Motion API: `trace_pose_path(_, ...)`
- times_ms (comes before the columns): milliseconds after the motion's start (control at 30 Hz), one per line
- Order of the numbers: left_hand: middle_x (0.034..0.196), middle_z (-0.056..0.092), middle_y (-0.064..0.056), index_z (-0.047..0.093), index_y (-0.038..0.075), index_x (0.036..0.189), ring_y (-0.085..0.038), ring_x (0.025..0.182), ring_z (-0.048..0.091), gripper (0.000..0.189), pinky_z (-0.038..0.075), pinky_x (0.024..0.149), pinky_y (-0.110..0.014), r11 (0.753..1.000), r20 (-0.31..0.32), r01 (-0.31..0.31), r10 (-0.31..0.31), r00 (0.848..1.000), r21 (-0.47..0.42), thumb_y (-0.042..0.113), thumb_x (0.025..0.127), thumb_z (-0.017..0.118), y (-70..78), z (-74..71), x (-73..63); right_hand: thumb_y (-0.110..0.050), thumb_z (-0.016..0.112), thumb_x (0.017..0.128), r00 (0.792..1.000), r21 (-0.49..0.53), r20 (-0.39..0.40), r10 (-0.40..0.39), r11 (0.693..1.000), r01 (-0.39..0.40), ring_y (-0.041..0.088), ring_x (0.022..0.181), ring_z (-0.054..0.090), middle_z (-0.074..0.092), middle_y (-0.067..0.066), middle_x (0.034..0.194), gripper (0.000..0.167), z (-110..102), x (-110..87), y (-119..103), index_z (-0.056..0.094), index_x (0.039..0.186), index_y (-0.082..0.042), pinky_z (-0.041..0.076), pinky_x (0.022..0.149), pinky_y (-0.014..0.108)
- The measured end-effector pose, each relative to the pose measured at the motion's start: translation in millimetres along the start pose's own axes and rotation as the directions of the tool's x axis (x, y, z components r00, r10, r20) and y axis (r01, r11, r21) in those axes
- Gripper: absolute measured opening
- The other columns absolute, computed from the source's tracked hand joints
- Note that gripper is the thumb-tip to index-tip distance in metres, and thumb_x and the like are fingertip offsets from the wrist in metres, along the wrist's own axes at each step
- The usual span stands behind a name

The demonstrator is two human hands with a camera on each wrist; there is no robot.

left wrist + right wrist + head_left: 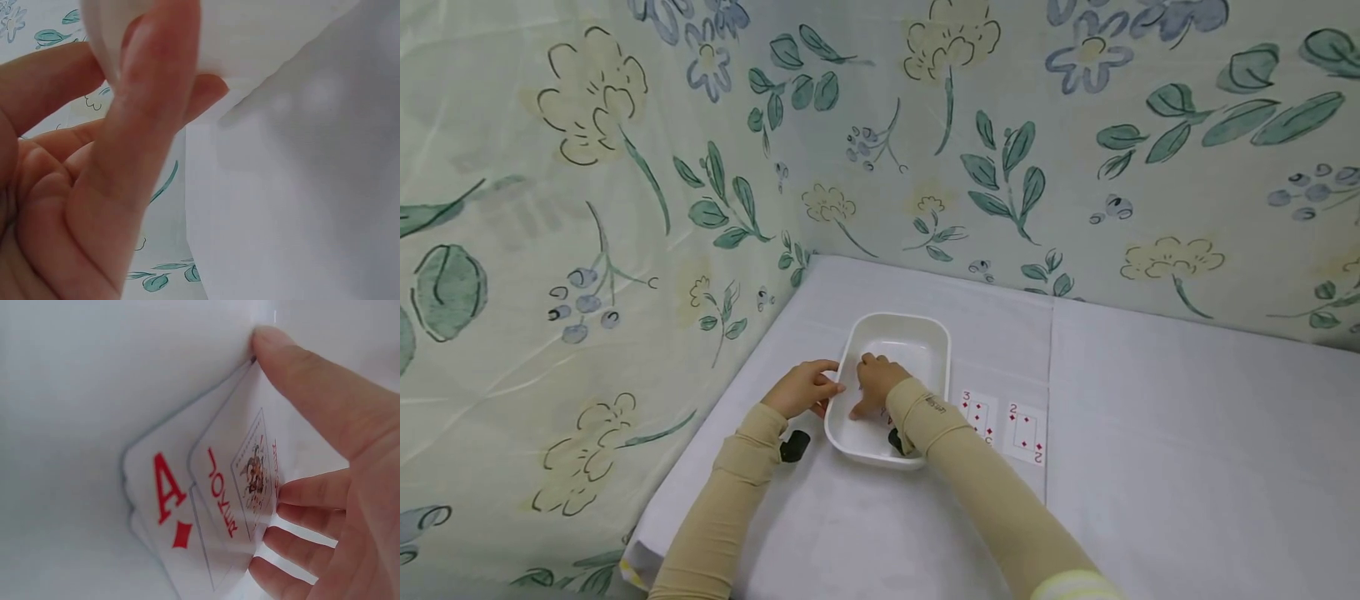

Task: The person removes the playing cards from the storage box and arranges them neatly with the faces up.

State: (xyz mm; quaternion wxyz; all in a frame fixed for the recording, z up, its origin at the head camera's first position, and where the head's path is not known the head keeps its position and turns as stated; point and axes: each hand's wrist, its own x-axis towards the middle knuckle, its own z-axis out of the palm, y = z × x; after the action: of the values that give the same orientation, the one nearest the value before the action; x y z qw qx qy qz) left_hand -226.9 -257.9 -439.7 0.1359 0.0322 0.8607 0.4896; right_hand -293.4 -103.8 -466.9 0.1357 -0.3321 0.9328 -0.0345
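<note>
A white rectangular tray stands on the white-covered table. My left hand grips its left wall, thumb on one side and fingers on the other; the left wrist view shows the thumb close up against the tray. Inside the tray, my right hand holds playing cards by their edges, thumb at one end and fingertips along the opposite edge. A red joker lies uppermost, overlapping an ace of diamonds. Edges of further cards show beneath; how many the fingers hold is unclear.
To the tray's right, a three of diamonds and a two of diamonds lie face up, the three partly behind my right forearm. A flower-patterned curtain rises along the table's back and left sides. A seam runs down the tablecloth.
</note>
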Motion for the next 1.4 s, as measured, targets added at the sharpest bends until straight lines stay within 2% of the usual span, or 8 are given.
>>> trace_pose_path(267,0.09,0.065,-0.018,0.043,-0.002,0.129,-0.019,0.061,0.061,0.045,0.053,0.054,-0.032,1.0,0.009,-0.012,0.012,1.0,0.009,0.011,0.088,0.058,3.3,-0.1,-1.4,-0.055,0.072,0.066,1.0,-0.013,-0.014,-0.013,1.0,0.013,0.025,0.103,0.049,0.045,0.01,0.125,0.076,0.5,-0.2,0.3,0.053,0.118,-0.003,0.046,0.083,0.036)
trace_pose_path(400,0.091,0.065,-0.019,0.042,-0.003,0.129,-0.019,0.061,0.061,0.046,0.053,0.055,-0.032,1.0,0.008,-0.01,0.01,1.0,0.013,0.011,0.088,0.058,4.3,-0.5,-1.6,-0.054,0.073,0.065,1.0,-0.008,-0.022,-0.022,1.0,0.021,0.024,0.098,0.05,0.048,0.009,0.118,0.071,0.9,0.8,0.5,0.056,0.112,-0.003,0.047,0.08,0.036)
trace_pose_path(633,0.091,0.064,-0.019,0.042,-0.002,0.13,-0.02,0.061,0.061,0.047,0.053,0.055,-0.032,1.0,0.013,-0.007,0.007,1.0,0.004,0.011,0.088,0.059,5.2,1.0,-2.0,-0.056,0.072,0.063,0.999,-0.051,-0.039,-0.025,0.998,0.023,0.02,0.083,0.049,0.049,0.005,0.094,0.06,0.8,-1.3,0.6,0.057,0.096,-0.008,0.047,0.073,0.034)
trace_pose_path(833,0.091,0.064,-0.019,0.042,-0.003,0.129,-0.021,0.062,0.061,0.046,0.053,0.055,-0.033,1.0,0.014,-0.01,0.01,1.0,0.01,0.011,0.088,0.058,4.7,1.1,-1.9,-0.057,0.071,0.063,0.998,-0.082,-0.064,-0.023,0.996,0.017,0.02,0.078,0.049,0.047,0.004,0.091,0.054,-5.5,-4.8,2.3,0.055,0.089,-0.013,0.047,0.07,0.035)
trace_pose_path(1000,0.092,0.064,-0.02,0.042,-0.003,0.13,-0.022,0.063,0.062,0.046,0.054,0.056,-0.034,1.0,0.014,-0.005,0.005,1.0,0.017,0.011,0.088,0.058,5.0,0.6,-1.9,-0.056,0.071,0.065,0.999,-0.054,-0.04,-0.025,0.998,0.023,0.017,0.074,0.049,0.046,0.004,0.092,0.053,-16.5,-10.5,2.3,0.054,0.091,-0.013,0.047,0.066,0.032)
trace_pose_path(1167,0.092,0.064,-0.02,0.043,-0.002,0.129,-0.022,0.063,0.061,0.045,0.053,0.056,-0.034,1.0,0.017,-0.005,0.005,1.0,0.016,0.012,0.088,0.058,5.1,1.2,-1.5,-0.056,0.071,0.064,0.996,-0.063,-0.071,-0.058,0.997,0.054,0.017,0.075,0.051,0.047,0.003,0.092,0.053,-30.8,-20.8,3.7,0.054,0.09,-0.013,0.048,0.066,0.031)
trace_pose_path(1400,0.091,0.064,-0.019,0.044,-0.001,0.128,-0.02,0.061,0.061,0.043,0.053,0.055,-0.032,1.0,0.014,-0.01,0.01,1.0,0.021,0.012,0.088,0.058,5.1,0.5,-1.9,-0.057,0.068,0.065,0.99,-0.097,-0.09,-0.107,0.99,0.098,0.021,0.084,0.054,0.05,0.007,0.102,0.075,-53.4,-37.5,8.1,0.052,0.114,-0.002,0.049,0.073,0.033)
